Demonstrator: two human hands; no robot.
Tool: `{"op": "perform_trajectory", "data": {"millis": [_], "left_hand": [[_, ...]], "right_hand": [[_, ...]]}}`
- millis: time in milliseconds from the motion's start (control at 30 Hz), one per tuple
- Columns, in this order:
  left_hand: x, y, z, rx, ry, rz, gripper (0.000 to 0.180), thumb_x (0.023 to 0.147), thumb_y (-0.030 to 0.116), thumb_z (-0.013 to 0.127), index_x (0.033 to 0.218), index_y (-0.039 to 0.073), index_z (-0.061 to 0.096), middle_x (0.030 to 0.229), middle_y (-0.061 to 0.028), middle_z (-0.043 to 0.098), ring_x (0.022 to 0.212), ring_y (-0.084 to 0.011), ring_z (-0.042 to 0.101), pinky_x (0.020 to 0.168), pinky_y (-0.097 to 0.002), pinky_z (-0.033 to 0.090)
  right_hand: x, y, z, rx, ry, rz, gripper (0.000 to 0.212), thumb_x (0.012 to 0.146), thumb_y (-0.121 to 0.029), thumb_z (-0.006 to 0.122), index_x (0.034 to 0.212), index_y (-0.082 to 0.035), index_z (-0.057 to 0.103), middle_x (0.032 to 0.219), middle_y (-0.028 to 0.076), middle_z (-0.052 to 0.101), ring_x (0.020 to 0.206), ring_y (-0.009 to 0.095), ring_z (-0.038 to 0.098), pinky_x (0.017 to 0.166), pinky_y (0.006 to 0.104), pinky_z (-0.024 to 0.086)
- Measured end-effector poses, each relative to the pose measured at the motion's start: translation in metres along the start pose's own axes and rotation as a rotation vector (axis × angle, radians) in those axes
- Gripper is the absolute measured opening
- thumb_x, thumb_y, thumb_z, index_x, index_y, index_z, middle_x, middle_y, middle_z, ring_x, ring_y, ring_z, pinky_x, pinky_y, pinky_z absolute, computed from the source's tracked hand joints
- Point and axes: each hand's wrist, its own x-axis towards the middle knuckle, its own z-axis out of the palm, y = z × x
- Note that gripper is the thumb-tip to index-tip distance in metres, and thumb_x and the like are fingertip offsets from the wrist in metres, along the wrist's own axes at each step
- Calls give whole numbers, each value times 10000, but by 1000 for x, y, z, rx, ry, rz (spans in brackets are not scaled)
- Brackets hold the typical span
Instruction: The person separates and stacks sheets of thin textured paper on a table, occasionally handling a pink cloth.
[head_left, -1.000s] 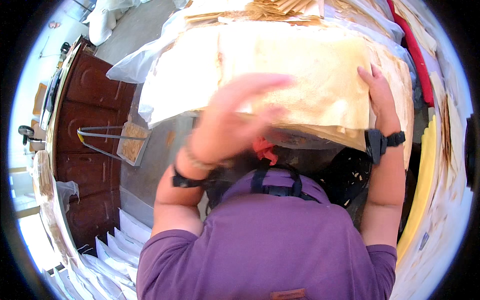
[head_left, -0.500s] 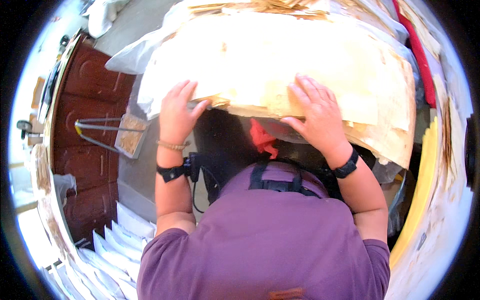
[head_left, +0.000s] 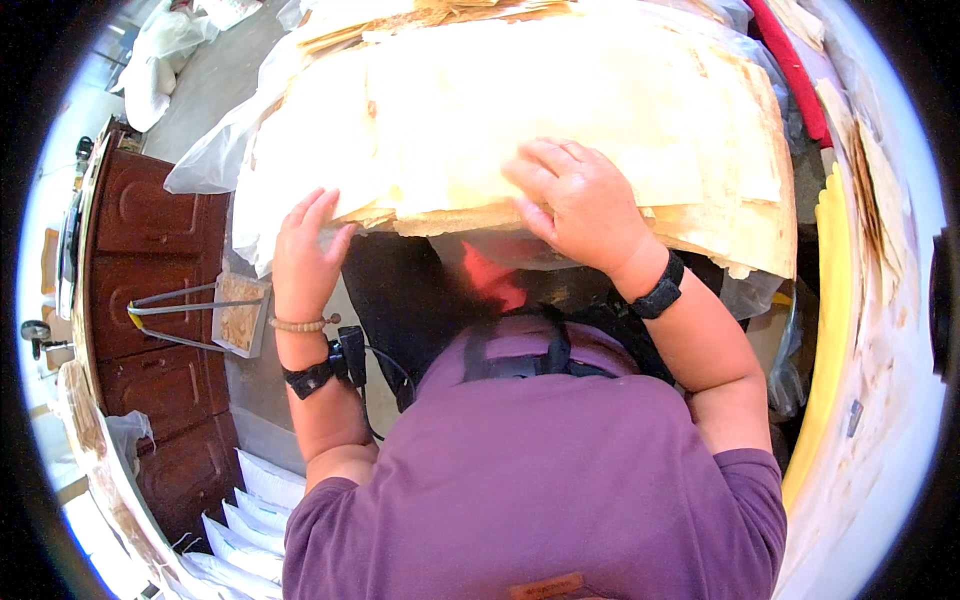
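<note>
Broad, thin pale sheets that look like wood veneer [head_left: 720, 190] lie layered in front of me, strongly overexposed in the middle, with ragged near edges. My left hand [head_left: 308, 245] is at their near left edge, fingers stretched out and thumb apart, with nothing seen in its grasp. Over the middle of the near edge is my right hand [head_left: 585, 205], its fingers slightly bent and spread from the thumb; the fingertips are blurred. Whether those fingertips touch the top sheet I cannot tell.
Reddish-brown panelled cabinets [head_left: 150, 280] stand on the left, with a tray [head_left: 240, 320] on grey legs beside them. White folded sacks [head_left: 265, 480] are at lower left. A yellow strip [head_left: 828, 300] and a red roll [head_left: 795, 75] run along the right. A red cloth [head_left: 490, 275] hangs below the sheets.
My right hand has shifted left across the sheets, its fingers more bent. My left hand stays near the left part of the edge. The whole view has shifted slightly.
</note>
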Motion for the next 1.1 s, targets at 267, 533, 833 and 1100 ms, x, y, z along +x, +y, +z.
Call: {"op": "perform_trajectory", "data": {"millis": [267,533,833,1100], "left_hand": [[5,0,-3,7,-41,-13,486,866,105,748,1334,84,620,1382,-152,603,1271,-348,565,1080,-413,459],[6,-3,-2,24,-46,10,524,828,29,746,1334,68,618,1342,-143,616,1242,-343,575,1071,-415,465],[17,10,-21,16,-145,59,519,852,-1,699,1358,55,596,1365,-151,606,1257,-335,577,1071,-417,465],[74,171,-2,-170,-227,462,193,908,119,699,1094,75,730,1018,-120,721,988,-286,676,859,-384,552]], "right_hand": [[2,16,-13,252,424,252,212,955,-207,659,1105,-79,738,993,94,744,895,282,698,804,345,551],[-48,109,-103,676,1294,901,513,1024,-378,618,1204,102,624,990,92,677,855,175,639,786,305,536],[-145,186,-88,1159,1504,918,483,1071,-233,478,1468,39,429,1480,172,523,1319,350,543,1118,487,449],[-187,202,-77,1417,1510,985,463,1072,-236,475,1454,24,457,1455,179,554,1337,355,527,1163,507,391]]}}
